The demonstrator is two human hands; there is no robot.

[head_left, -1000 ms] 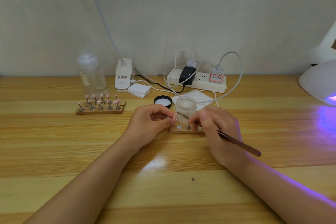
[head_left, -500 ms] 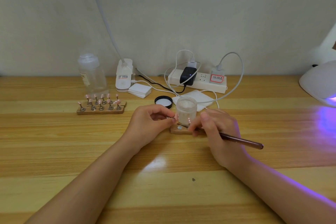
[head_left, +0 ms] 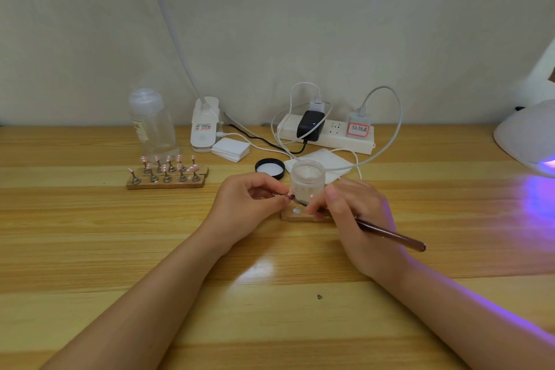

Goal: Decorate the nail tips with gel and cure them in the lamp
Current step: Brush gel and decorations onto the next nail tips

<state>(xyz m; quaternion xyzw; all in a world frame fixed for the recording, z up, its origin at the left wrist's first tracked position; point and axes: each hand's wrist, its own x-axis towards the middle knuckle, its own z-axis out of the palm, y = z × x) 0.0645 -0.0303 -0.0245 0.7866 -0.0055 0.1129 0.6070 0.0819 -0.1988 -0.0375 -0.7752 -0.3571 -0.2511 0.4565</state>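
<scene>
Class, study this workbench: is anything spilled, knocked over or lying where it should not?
Nothing spilled or toppled. The only loose item is the jar's black lid, lying upturned on the table behind the open jar. A small dark speck marks the wood nearer the camera.

You can read only "AIL" on the clear bottle's label (head_left: 140, 130); the plug's red-bordered sticker (head_left: 357, 130) stays illegible.
</scene>
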